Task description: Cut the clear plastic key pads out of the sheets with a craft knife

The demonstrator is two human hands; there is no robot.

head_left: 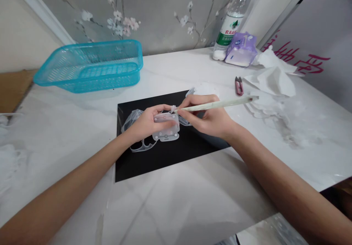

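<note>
Over a black mat (148, 164), my left hand (150, 122) grips a small translucent plastic part (167, 135) with round studs along its edges. A whitish wrap shows round the tip of its index finger. My right hand (211, 114) pinches a slim pale-green stick-like tool (220, 103), its working end at the part's upper edge by my left fingertip. What that tip looks like is hidden by the fingers. Clear plastic pieces (143, 146) lie on the mat under and left of my left hand. More translucent pieces are partly covered by my right hand.
At the back left stands a blue plastic basket (110, 85). A water bottle (229, 32) and a purple tissue pack (242, 50) are at the back right, near crumpled tissues (275, 80) and small thread snips (239, 86). Translucent pieces (264, 107) lie right of my right hand.
</note>
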